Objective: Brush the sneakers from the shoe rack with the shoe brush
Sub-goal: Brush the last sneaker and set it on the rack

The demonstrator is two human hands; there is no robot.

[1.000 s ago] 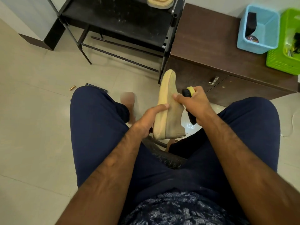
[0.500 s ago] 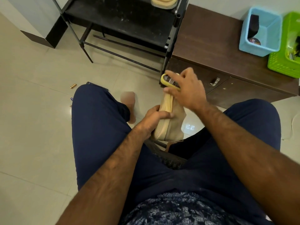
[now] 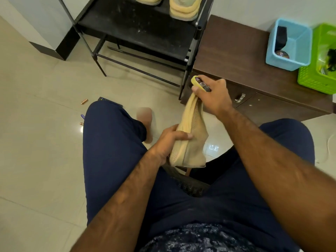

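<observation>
Seen from the head camera, looking down over a seated person's lap in dark blue trousers [image 3: 112, 142], a tan sneaker [image 3: 195, 124] is held up between the knees, above the tiled floor [image 3: 36, 106]. Its pale ribbed sole is turned to the left and one end points away towards the shoe rack [image 3: 145, 28]. The near half of the sneaker is held by the left hand [image 3: 169, 140], whose grip is clamped round the sole, with the thumb laid across the sole's edge. A shoe brush [image 3: 200, 83], yellow-edged with a dark body, is held by the right hand [image 3: 216, 95], whose grip is closed round it, at the sneaker's far tip; whether the bristles touch the fabric cannot be told. Two more pale sneakers [image 3: 183, 8] are seen on the black rack's upper shelf. Just right of the rack a brown wooden counter [image 3: 232, 51] is seen, on which a blue basket [image 3: 298, 50] and a green basket [image 3: 312, 79] are placed side by side.
</observation>
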